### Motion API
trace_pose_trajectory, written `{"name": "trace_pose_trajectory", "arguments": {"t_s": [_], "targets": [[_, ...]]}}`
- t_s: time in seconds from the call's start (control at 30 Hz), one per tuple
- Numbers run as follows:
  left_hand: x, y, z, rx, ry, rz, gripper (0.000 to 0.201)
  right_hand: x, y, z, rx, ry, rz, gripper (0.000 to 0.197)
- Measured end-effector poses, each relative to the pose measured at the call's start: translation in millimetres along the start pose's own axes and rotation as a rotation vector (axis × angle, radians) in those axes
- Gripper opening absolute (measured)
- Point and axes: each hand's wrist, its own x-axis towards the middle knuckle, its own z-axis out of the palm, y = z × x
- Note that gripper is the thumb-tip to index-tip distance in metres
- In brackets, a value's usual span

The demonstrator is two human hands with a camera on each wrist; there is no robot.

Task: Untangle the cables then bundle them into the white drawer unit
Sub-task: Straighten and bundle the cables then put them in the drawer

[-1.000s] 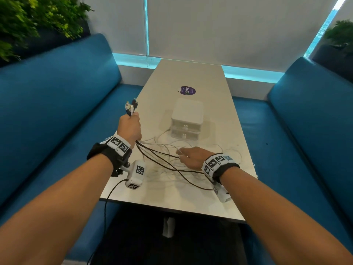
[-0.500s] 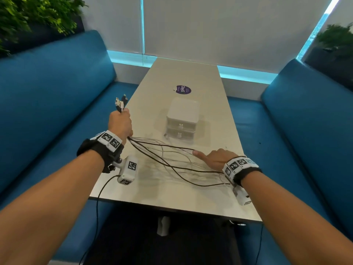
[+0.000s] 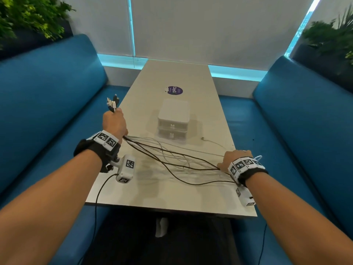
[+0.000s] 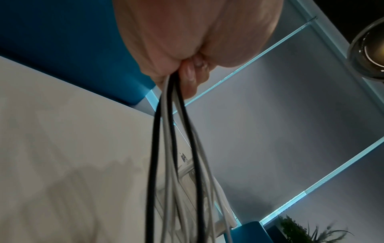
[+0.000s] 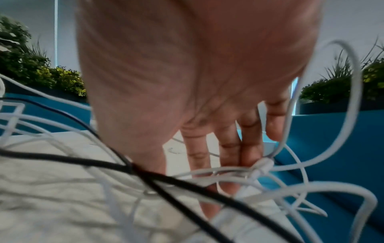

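left hand (image 3: 114, 124) fists the plug ends of the cables (image 3: 172, 159) above the desk (image 3: 172, 196) edge, right hand (image 3: 236, 159), fingers straight, presses the far ends flat so strands spread apart, white drawer unit (image 3: 173, 119) just behind, both drawers closed.

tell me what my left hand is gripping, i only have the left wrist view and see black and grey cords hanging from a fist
Observer: The left hand holds the black and white cables just below their plug ends, which stick up above the fist.
Operator: where do they run to
Observer: Across the pale tabletop to the right hand at the table's right edge.
Operator: is the right hand gripping them
Observer: No, its fingers are straight, raking through loose white loops.
Operator: drawers open yet
Observer: Both drawers of the white plastic drawer unit look shut.
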Motion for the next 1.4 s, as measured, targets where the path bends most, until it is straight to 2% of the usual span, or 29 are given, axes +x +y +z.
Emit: {"name": "trace_pose_trajectory", "arguments": {"t_s": [0.1, 0.17, 0.27, 0.4, 0.47, 0.57, 0.73, 0.83, 1.03, 1.13, 1.23, 1.33, 1.4], "targets": [[2, 2, 4, 0.021, 0.041, 0.02, 0.04, 0, 9, 6, 0.042, -0.049, 0.051, 0.084], [3, 5, 4, 0.027, 0.068, 0.043, 0.035, 1, 16, 5, 0.066, -0.059, 0.05, 0.089], [4, 5, 9, 0.029, 0.097, 0.057, 0.023, -3, 20, 1, 0.046, 0.032, -0.029, 0.071], [-2, 2, 17, 0.033, 0.081, 0.056, 0.023, -7, 6, -7, 0.26, 0.165, -0.226, 0.043], [-4, 1, 18, 0.035, 0.075, 0.055, 0.023, -4, -6, -7, 0.345, 0.237, -0.362, 0.042], [-4, -2, 17, 0.034, 0.063, 0.051, 0.025, 2, -23, -4, 0.503, 0.18, -0.506, 0.05], [-5, -9, 16, 0.071, 0.054, 0.088, 0.023, 4, -41, -10, 0.683, 0.062, -0.56, 0.041], [-9, -11, 16, 0.113, 0.052, 0.112, 0.025, 1, -51, -16, 0.704, -0.004, -0.553, 0.032], [-9, -13, 14, 0.074, 0.038, 0.081, 0.026, 0, -69, -14, 0.384, -0.071, -0.521, 0.021], [-4, -14, 7, 0.085, 0.049, 0.089, 0.023, 2, -64, -6, 0.382, -0.1, -0.457, 0.02], [3, -16, 0, 0.099, 0.052, 0.081, 0.025, 5, -48, 2, 0.438, -0.048, -0.308, 0.027], [9, -19, -8, 0.089, 0.063, 0.069, 0.036, 11, -20, 7, 0.403, 0.042, -0.102, 0.019], [9, -21, -7, 0.093, 0.051, 0.058, 0.032, 12, -6, 8, 0.399, 0.057, -0.001, 0.015]]}}
